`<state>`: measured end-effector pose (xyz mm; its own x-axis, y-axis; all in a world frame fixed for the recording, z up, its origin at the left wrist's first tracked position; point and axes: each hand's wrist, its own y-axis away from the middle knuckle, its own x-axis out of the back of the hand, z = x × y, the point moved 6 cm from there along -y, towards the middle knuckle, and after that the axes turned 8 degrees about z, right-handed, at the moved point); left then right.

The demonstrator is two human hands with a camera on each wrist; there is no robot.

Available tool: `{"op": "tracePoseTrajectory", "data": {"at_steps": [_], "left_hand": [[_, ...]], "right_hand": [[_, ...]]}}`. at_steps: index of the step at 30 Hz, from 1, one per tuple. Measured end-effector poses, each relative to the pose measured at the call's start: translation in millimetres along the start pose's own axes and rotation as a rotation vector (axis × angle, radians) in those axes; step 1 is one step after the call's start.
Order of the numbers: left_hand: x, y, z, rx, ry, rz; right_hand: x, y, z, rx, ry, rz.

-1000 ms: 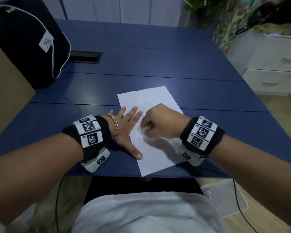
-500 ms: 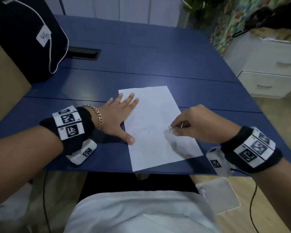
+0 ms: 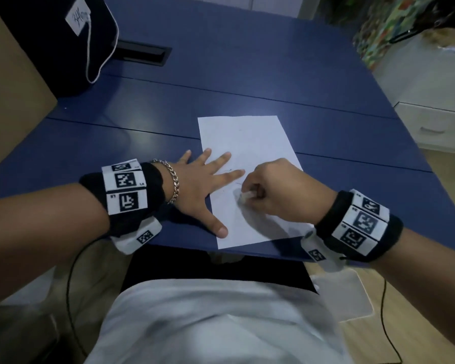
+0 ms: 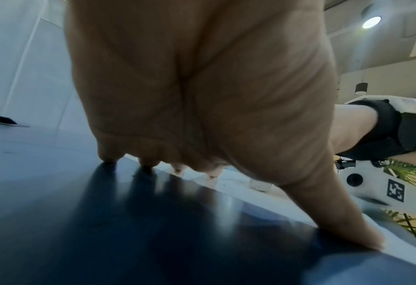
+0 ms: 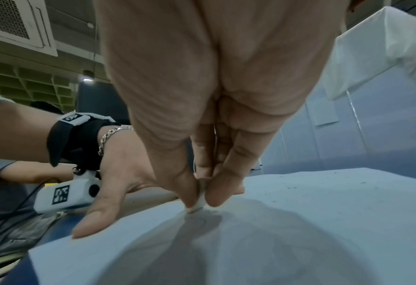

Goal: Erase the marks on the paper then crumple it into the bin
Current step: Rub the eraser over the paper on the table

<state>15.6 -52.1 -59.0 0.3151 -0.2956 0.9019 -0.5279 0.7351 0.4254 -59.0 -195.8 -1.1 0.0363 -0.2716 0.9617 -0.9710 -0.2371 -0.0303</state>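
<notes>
here the right hand [image 3: 279, 190] pinches a small white eraser [image 3: 245, 196] between thumb and curled fingers, its tip pressed onto the white rectangular sheet of paper [image 3: 247, 143] lying flat on the dark blue bench [image 3: 247, 74]. just beside it, the left hand [image 3: 197, 185] lies spread and flat, fingertips and thumb on the paper's near edge, palm on the bench. faint pencil marks [image 3: 237, 183] show just ahead of the eraser.

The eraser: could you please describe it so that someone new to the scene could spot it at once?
On the blue table lies one white sheet of paper, held flat at its left edge by the left hand. The eraser is the small white block pinched in the right hand, its tip on the sheet; nothing else there is gripped.
</notes>
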Motion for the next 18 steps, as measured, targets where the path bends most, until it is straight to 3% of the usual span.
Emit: {"op": "tracePoseTrajectory", "data": {"at_steps": [3,6,12,16,18], "left_hand": [[-4.0,-0.9,0.6,0.026,-0.014,-0.020],[-3.4,-3.0,2.7,0.035,-0.038,-0.023],[-2.6,-2.2,3.2,0.054,-0.047,-0.056],[-2.4,-1.2,5.2,0.059,-0.062,-0.051],[-0.7,-0.9,6.0,0.059,-0.066,-0.045]], "right_hand": [[-6.8,6.3,-14.3,0.078,0.013,-0.040],[-8.5,11.3,-21.7,0.147,0.001,-0.194],[0.8,-9.4,-1.0,0.049,0.035,-0.004],[-11.0,12.0,-27.4,0.154,0.020,-0.208],[-7.6,4.6,-20.0,0.172,0.037,-0.237]]}}
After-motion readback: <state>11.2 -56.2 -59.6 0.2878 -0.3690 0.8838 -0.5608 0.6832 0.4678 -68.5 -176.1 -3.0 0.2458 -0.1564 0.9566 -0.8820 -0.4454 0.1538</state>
